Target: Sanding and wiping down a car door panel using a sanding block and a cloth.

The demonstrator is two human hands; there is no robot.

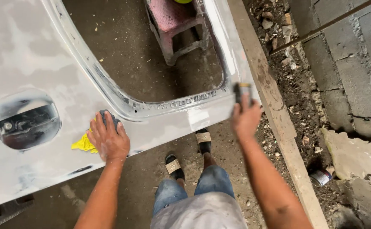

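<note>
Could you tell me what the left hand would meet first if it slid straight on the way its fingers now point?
The left hand presses a dark sanding block on the grey car door panel, fingers pointing up-picture. Going on, it would probably meet the raised window-frame edge just ahead, then the open window gap beyond; depth is hard to judge.

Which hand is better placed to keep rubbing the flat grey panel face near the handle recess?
Left hand: it lies flat on the panel, pressing a dark pad. The right hand is at the panel's corner.
</note>
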